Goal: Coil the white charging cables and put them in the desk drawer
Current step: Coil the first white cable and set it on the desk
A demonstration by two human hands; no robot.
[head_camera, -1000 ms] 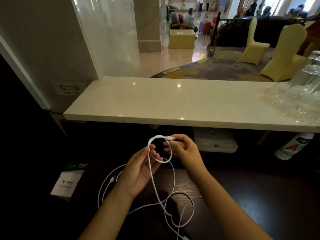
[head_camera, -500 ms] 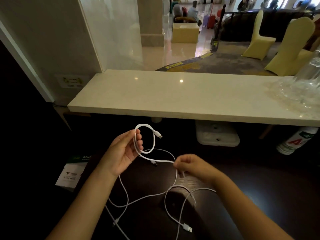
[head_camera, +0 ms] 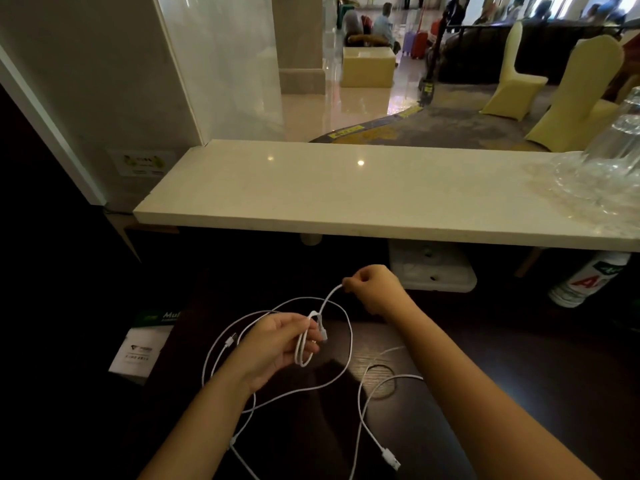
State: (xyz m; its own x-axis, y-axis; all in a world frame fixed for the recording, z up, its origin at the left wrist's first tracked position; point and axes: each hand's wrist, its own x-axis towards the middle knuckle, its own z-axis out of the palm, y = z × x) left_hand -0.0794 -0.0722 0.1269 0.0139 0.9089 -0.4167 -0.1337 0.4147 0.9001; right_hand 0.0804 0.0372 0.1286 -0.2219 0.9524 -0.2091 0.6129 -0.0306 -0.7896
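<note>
White charging cables point(head_camera: 349, 348) lie in loose loops on the dark wooden desk point(head_camera: 450, 393). My left hand point(head_camera: 277, 344) holds a small coil of cable, with a plug end hanging by my fingers. My right hand point(head_camera: 375, 287), up and to the right, pinches the same cable and keeps it stretched between the two hands. A USB plug point(head_camera: 391, 458) lies on the desk near the front. Another small plug point(head_camera: 231, 340) shows left of my left hand. No drawer is in view.
A pale stone counter point(head_camera: 346, 199) runs across above the desk, with clear glasses point(head_camera: 609, 174) at its right end. A green and white box point(head_camera: 145, 344) lies at the left. A white bottle point(head_camera: 585, 280) lies under the counter at the right.
My right hand rose from the desk up to the right, drawing the cable taut. My left hand dropped lower and the small coil now hangs down from it.
</note>
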